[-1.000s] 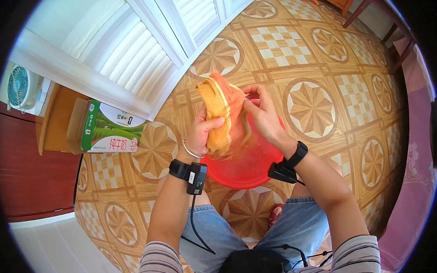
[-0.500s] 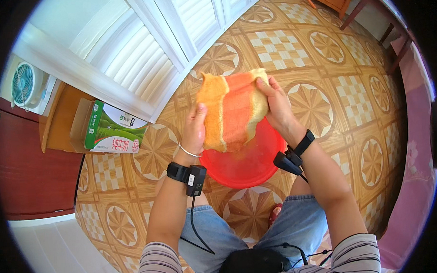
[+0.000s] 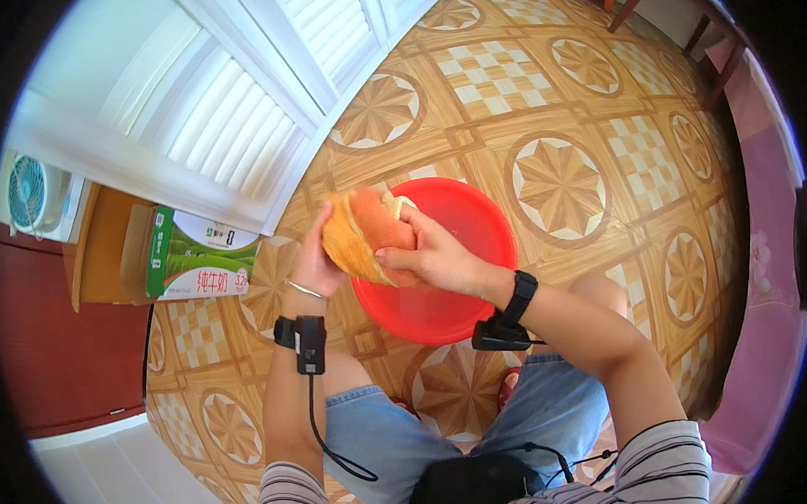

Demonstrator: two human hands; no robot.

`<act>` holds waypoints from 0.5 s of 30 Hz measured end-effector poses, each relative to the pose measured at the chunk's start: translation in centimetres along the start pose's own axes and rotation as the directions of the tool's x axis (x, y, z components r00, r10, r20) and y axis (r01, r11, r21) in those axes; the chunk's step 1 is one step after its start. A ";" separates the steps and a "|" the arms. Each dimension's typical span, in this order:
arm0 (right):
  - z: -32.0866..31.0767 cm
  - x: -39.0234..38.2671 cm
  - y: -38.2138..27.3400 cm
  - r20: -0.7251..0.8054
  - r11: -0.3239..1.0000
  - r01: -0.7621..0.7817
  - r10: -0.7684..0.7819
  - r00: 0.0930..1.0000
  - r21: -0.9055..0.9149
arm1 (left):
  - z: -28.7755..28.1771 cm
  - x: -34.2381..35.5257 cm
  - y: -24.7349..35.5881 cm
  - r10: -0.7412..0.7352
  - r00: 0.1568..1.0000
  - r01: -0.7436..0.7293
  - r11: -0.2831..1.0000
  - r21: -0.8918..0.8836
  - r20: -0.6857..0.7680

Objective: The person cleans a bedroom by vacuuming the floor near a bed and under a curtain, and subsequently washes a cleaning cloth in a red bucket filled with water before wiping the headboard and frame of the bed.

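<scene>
An orange and yellow towel (image 3: 365, 228) is bunched up between my two hands, above the left part of a red plastic basin (image 3: 473, 205). My left hand (image 3: 316, 255) grips the towel's left side, with most of its fingers hidden behind the cloth. From the right, my right hand (image 3: 439, 255) closes on the towel, thumb in front and fingers curled over its edge. The basin stands on the floor before my feet, and the towel and right hand cover part of it.
On the left, a green and white carton (image 3: 204, 259) stands by a wooden cabinet (image 3: 101, 245) and a small teal fan (image 3: 30, 189). White louvered doors (image 3: 239, 124) run along the upper left. A pink cloth (image 3: 751, 266) hangs at the right over the patterned floor (image 3: 561, 189).
The towel was spread wide between both hands; now it is folded and bunched. Both hands have come closer together and shifted left and nearer, uncovering more of the basin.
</scene>
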State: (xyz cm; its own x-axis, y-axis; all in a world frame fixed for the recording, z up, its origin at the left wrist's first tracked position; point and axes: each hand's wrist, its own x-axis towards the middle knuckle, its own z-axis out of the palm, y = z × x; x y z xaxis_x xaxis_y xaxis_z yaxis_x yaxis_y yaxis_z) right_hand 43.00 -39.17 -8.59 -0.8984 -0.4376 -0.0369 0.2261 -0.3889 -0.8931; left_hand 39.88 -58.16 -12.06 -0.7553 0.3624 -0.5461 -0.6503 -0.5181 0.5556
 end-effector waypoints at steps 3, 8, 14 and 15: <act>-1.5 0.1 1.6 -0.107 0.974 0.062 -0.087 0.990 -0.216 | 2.3 -0.5 -1.6 -0.111 0.980 0.131 0.985 -0.113 0.164; -0.2 -0.3 -0.9 -0.374 0.980 0.037 -0.110 0.921 -0.196 | 2.5 -1.4 -1.9 0.054 0.998 -0.060 0.979 0.193 0.040; 0.0 -1.2 -4.0 -0.590 0.885 -0.096 -0.219 0.778 -0.455 | 5.8 -3.8 -2.2 0.158 0.987 -0.149 0.786 0.600 0.038; 0.5 -1.1 -4.8 -0.633 0.893 -0.192 -0.124 0.764 -0.407 | 6.3 -4.3 -2.3 0.218 0.975 -0.163 0.803 0.574 -0.029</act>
State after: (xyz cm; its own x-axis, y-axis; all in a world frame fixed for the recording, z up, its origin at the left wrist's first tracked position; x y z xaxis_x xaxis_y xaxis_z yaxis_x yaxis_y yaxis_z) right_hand 43.08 -37.26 -4.03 -0.9529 0.2271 -0.2010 0.2210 0.0661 -0.9730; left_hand 44.12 -53.64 -7.09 -0.8764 0.2181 -0.4294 -0.4459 -0.0303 0.8946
